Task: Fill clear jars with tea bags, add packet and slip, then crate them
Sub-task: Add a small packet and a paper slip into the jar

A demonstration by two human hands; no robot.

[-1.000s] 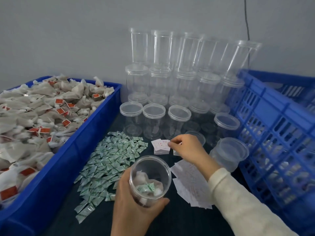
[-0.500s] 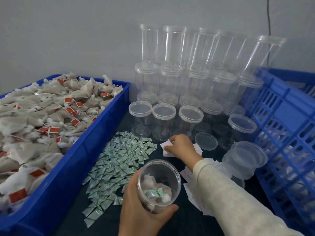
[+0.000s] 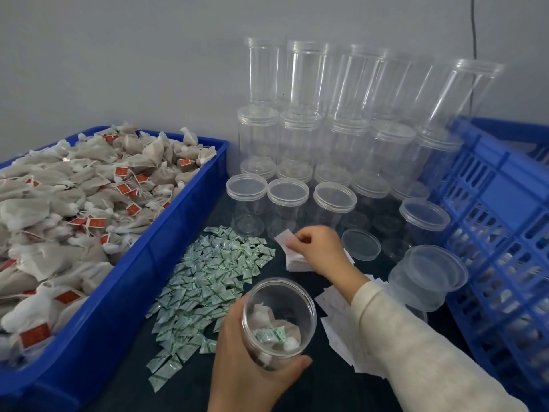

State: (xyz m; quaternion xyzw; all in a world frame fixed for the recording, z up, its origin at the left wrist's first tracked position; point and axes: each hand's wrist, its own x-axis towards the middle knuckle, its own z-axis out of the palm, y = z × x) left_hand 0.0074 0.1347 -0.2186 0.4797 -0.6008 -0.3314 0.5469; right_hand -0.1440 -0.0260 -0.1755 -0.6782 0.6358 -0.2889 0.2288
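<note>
Head view, left hand: the left hand point(image 3: 252, 361) is being seen at the lower centre of the frame, its fingers and thumb curled round the jar point(image 3: 278, 322).
Head view, jar: the jar is being held tilted, its open mouth turned up toward the camera and its long axis running from the lower centre up and away; tea bags point(image 3: 267, 318) and one green-and-white packet point(image 3: 271, 335) are being shown inside, and no slip is being seen in it yet.
Head view, right hand: the right hand point(image 3: 319, 251) is being seen just above the jar, at the centre of the frame, with a white slip point(image 3: 286, 237) being pinched between thumb and fingertips at the top of a small stack point(image 3: 294, 261).
Head view, key relation: the slip is being held up and slightly right of the jar mouth, with the mouth lying below it toward the lower centre; the right hand is the nearer one to the slip, so a short pull down toward the mouth is judged to be the coming move.
Head view, slip: it is being shown as a small, thin white paper, one corner lifted off the stack.
Head view, crate: the crate point(image 3: 505, 185) is being seen along the right edge.
</note>
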